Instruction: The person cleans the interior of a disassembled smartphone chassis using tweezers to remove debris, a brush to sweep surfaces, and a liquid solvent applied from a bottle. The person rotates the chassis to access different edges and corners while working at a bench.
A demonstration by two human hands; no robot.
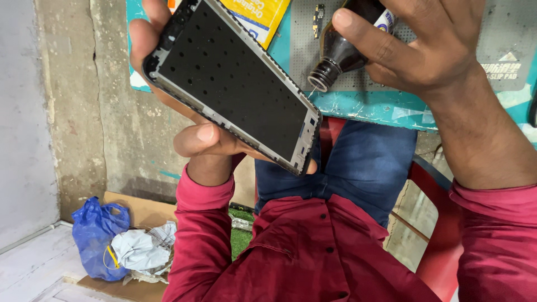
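My left hand (196,137) grips a black phone frame (235,84) with a metal rim and many small holes, held tilted above my lap. My right hand (430,50) holds a small dark glue bottle (344,53) upside down. Its thin needle tip touches the frame's right edge near one corner. Both arms wear dark red sleeves.
A teal workbench edge (380,109) with a grey perforated mat (503,33) and a yellow packet (260,17) lies behind the hands. A blue plastic bag (95,235) and crumpled cloth sit on cardboard on the floor at the left. A red chair (442,223) is under me.
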